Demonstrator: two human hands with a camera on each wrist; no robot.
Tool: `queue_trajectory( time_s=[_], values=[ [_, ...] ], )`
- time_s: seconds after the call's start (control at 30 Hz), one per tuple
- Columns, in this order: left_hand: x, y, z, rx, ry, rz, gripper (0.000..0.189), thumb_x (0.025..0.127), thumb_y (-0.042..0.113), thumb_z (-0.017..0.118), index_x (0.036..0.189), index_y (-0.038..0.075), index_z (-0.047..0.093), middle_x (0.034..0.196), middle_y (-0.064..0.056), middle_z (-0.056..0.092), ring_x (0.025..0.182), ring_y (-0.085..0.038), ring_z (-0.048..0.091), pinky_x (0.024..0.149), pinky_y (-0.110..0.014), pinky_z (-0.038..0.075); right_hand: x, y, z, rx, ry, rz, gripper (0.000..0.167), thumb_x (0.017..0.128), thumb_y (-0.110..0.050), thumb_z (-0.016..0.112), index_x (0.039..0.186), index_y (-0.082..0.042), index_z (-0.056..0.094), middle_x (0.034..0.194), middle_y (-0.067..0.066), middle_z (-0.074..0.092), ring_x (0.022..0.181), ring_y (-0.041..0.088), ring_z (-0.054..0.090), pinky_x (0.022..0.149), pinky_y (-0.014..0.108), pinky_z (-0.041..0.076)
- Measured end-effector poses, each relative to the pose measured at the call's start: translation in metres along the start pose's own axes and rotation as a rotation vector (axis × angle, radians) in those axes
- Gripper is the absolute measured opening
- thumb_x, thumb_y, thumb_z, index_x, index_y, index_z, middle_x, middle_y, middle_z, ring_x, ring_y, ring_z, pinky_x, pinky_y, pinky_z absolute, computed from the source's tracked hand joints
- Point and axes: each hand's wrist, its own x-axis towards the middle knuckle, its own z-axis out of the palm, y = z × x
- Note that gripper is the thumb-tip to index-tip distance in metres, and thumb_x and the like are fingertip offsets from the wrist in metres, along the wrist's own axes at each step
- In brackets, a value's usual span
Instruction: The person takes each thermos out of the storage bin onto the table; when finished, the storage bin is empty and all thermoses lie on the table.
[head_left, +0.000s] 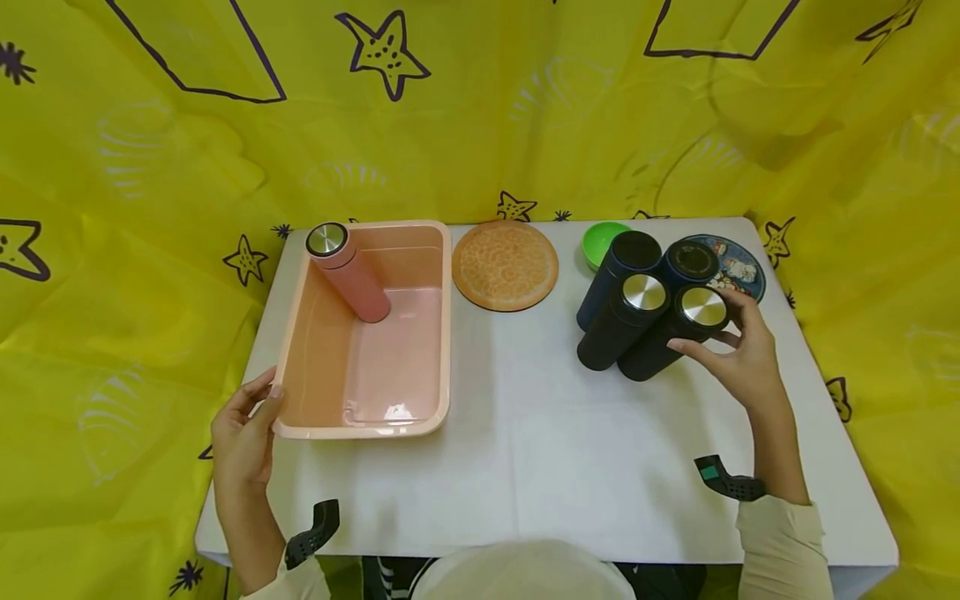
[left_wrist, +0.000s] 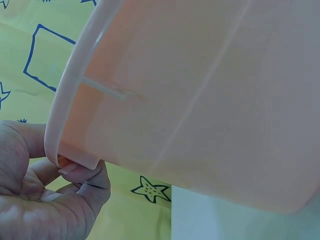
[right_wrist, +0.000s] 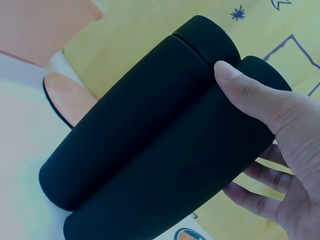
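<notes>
My left hand (head_left: 246,429) grips the rim of a pink plastic basin (head_left: 446,333) at its near left corner; in the left wrist view the fingers (left_wrist: 92,187) curl under that rim. Inside the basin a pink thermos bottle (head_left: 362,287) stands at the far left, steel-topped. My right hand (head_left: 738,354) holds a black thermos bottle (head_left: 652,350) near its silver lid, thumb on the near side and fingers behind. Touching it on the left is another black thermos bottle (head_left: 611,337) with a silver lid. Two dark-lidded bottles, one dark blue (head_left: 600,292), stand right behind these.
A round brown patterned board (head_left: 506,267) lies beside the basin. A green bowl (head_left: 600,240) and a round dark blue patterned plate (head_left: 738,267) are partly hidden behind the bottles. All stand on a white table (head_left: 525,467) with yellow cloth (head_left: 465,125) around it.
</notes>
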Motion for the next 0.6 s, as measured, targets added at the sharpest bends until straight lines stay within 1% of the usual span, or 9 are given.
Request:
queue_trajectory(
  time_s=[0.1, 0.3, 0.5, 0.6],
  values=[
    [-0.0002, -0.0002, -0.0004, -0.005, 0.006, 0.001, 0.039, 0.090, 0.006, 0.068, 0.128, 0.004, 0.063, 0.106, -0.002, 0.056, 0.088, -0.009, 0.066, 0.071, -0.020, 0.058, 0.0003, 0.0021, -0.0002, 0.007, 0.003, -0.015, 0.087, 0.073, 0.005, 0.082, 0.146, -0.008, 0.037, 0.132, -0.021, 0.043, 0.113, -0.006, 0.044, 0.082, 0.002, 0.040],
    [0.0000, 0.0000, -0.0004, -0.037, 0.007, 0.009, 0.037, 0.089, 0.004, 0.068, 0.126, 0.003, 0.064, 0.101, -0.002, 0.057, 0.084, -0.010, 0.066, 0.070, -0.020, 0.058, 0.0000, 0.0053, 0.0001, 0.012, 0.008, -0.037, 0.088, 0.072, 0.009, 0.081, 0.147, -0.006, 0.037, 0.135, -0.020, 0.041, 0.114, -0.006, 0.044, 0.083, 0.002, 0.040],
    [0.0005, -0.0001, -0.0003, -0.044, 0.004, -0.004, 0.038, 0.089, 0.005, 0.069, 0.127, 0.004, 0.064, 0.103, -0.002, 0.056, 0.086, -0.010, 0.066, 0.071, -0.020, 0.058, 0.0011, 0.0055, -0.0011, 0.013, 0.024, -0.048, 0.090, 0.068, 0.013, 0.081, 0.145, -0.007, 0.039, 0.132, -0.024, 0.041, 0.113, -0.004, 0.045, 0.083, 0.002, 0.041],
    [0.0010, -0.0004, -0.0001, -0.030, 0.002, -0.007, 0.039, 0.089, 0.006, 0.069, 0.128, 0.004, 0.063, 0.105, -0.002, 0.056, 0.087, -0.010, 0.066, 0.072, -0.020, 0.058, 0.0011, 0.0055, -0.0030, 0.018, 0.032, -0.056, 0.091, 0.066, 0.016, 0.080, 0.145, -0.007, 0.040, 0.131, -0.024, 0.042, 0.113, -0.003, 0.046, 0.082, 0.002, 0.042]
  ],
)
